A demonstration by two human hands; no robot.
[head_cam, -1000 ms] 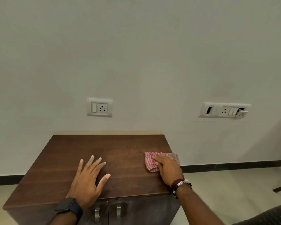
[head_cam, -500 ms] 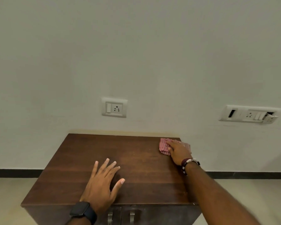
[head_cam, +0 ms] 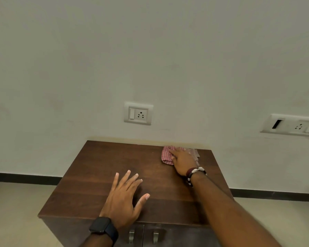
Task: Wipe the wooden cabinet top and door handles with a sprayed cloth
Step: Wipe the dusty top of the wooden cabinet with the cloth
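Wood surface: dark brown cabinet top [head_cam: 103, 175] seen from the head view, its back edge against a pale wall [head_cam: 150, 50], bare grain showing between the two hands.
Cloth: a red-and-white checked cloth [head_cam: 166, 155] lies crumpled at the far right of the surface, close to the back edge by the wall; half a second ago it sat a little nearer the front, and a second ago it was about midway along the right side.
Right hand: the right hand [head_cam: 183, 162] presses flat on the cloth with fingers straight, nothing curled round it; it has travelled with the cloth toward the back of the top. A bracelet [head_cam: 196, 171] circles the wrist.
Left hand: the left hand [head_cam: 122, 198] rests palm down near the front edge of the surface, fingers spread wide and straight, holding nothing; it stays in the same spot on the top as in both earlier frames. A dark watch [head_cam: 103, 227] is on its wrist.
Door handles: two metal door handles [head_cam: 131, 235] show just under the front edge, side by side on the cabinet doors, neither hand touching them.
Wall: a white socket plate [head_cam: 138, 114] above the cabinet, a longer switch plate [head_cam: 292, 125] to the right; both sit further right in frame than before.
Floor: pale floor [head_cam: 12, 211] with a black skirting strip [head_cam: 25, 178] along the wall.
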